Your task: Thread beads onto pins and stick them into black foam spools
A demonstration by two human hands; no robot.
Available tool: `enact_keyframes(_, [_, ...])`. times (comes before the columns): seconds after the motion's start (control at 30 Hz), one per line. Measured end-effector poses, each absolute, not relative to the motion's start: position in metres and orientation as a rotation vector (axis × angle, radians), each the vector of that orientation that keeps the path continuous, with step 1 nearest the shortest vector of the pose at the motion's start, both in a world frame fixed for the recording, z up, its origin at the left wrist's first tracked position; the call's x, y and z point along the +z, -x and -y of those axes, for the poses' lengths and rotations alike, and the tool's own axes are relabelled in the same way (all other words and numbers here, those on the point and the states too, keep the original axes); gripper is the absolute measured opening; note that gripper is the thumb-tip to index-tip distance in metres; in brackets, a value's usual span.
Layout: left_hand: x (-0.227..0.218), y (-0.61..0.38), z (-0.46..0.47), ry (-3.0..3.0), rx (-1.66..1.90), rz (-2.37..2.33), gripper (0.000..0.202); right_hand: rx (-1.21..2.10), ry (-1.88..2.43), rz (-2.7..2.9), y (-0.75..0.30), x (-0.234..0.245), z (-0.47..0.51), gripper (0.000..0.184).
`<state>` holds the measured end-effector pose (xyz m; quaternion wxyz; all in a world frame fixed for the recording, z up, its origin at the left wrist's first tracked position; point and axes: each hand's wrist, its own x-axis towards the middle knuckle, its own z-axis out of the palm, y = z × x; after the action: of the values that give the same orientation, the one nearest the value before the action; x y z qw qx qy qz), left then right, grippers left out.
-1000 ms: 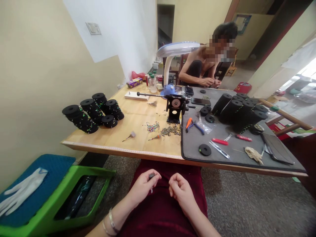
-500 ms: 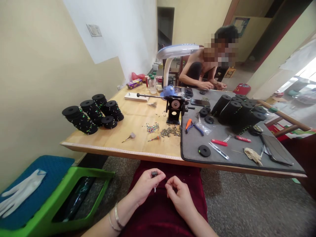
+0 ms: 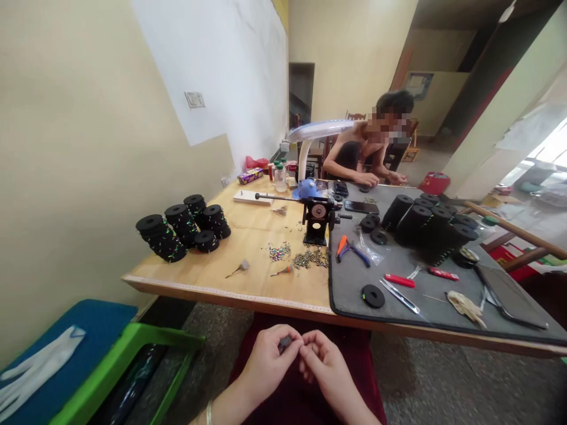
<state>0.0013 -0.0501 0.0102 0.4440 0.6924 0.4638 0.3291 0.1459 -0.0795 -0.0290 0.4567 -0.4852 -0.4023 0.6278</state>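
Note:
My left hand [image 3: 269, 361] and my right hand [image 3: 326, 366] meet over my lap, below the front edge of the wooden table [image 3: 248, 236]. The left fingers pinch a small dark piece [image 3: 284, 342]. The right fingertips are pressed together against that same piece; I cannot make out whether they hold anything of their own. My lap is covered in dark red cloth [image 3: 305, 395]. On the table in front lie a black disc [image 3: 372, 296], a red-handled tool [image 3: 399, 280] and a pile of small metal parts [image 3: 310, 258].
Stacks of black discs stand at the left [image 3: 177, 227] and right [image 3: 425, 221]. A black winding device [image 3: 318, 217] sits mid-table by a desk lamp [image 3: 319, 133]. A grey mat [image 3: 420, 277] covers the right half. Another person [image 3: 367, 156] works at the far end. A green stool [image 3: 133, 366] holds a white glove [image 3: 35, 372].
My two hands have come together until the fingertips touch at the small dark piece. The view has tilted up and shifted, so the hands sit lower in the frame.

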Motion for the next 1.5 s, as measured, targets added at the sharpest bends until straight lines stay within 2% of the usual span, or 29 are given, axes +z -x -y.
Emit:
enact_keyframes(0.23, [0.017,0.01,0.0,-1.94,0.853,-1.289,0.019,1.473,1.245,0.882,-0.155,-0.036,0.076,0.048])
enact_keyframes(0.43, [0.019,0.003,-0.074,-2.097,0.725,-1.53,0.02,1.431,1.162,0.685,-0.157,-0.037,0.077,0.044])
enact_keyframes(0.6, [0.014,-0.006,-0.099,-2.041,0.669,-1.544,0.009,1.414,1.147,0.633,-0.158,-0.036,0.08,0.043])
enact_keyframes(0.8, [0.013,0.003,-0.057,-1.881,0.643,-1.344,0.004,1.374,1.177,0.63,-0.159,-0.032,0.083,0.045])
enact_keyframes(0.93, [0.005,0.008,0.01,-1.178,0.626,-0.976,0.027,1.405,1.231,0.675,-0.153,-0.03,0.085,0.046])
enact_keyframes(1.1, [-0.015,0.008,0.06,-0.721,0.644,-0.943,0.034,1.465,1.316,0.754,-0.146,-0.03,0.089,0.044])
enact_keyframes(1.2, [-0.022,0.006,0.065,-0.662,0.647,-0.942,0.038,1.488,1.356,0.785,-0.146,-0.032,0.089,0.044])
enact_keyframes(1.5, [-0.018,-0.001,0.065,-0.809,0.63,-0.967,0.032,1.49,1.372,0.817,-0.142,-0.039,0.088,0.041])
